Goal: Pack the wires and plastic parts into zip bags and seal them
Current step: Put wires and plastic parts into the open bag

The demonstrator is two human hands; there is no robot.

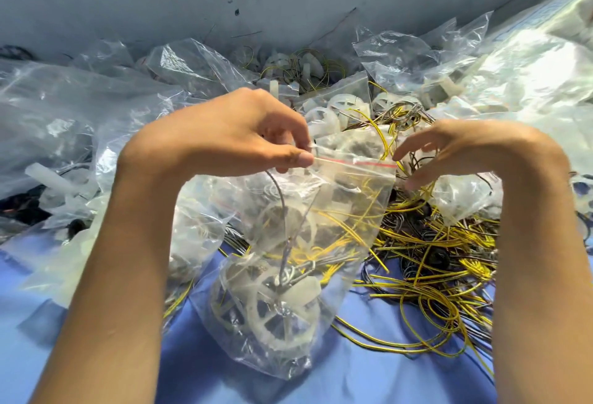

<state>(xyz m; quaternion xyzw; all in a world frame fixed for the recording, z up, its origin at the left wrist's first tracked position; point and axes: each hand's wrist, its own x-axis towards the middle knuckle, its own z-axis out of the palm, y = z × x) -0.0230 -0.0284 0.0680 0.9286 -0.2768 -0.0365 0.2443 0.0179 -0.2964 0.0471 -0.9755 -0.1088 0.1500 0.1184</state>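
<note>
my left hand (pixel 237 134) pinches the zip bag (pixel 349 198) at its top left corner so the wires (pixel 340 227) inside hang low; my right hand (pixel 465 150), open, hovers just right of the bag's zip strip (pixel 353 162).

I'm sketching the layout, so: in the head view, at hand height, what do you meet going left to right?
Crumpled clear bags → left hand, pinching a top corner of the zip bag → right hand → bright plastic sheeting.
</note>
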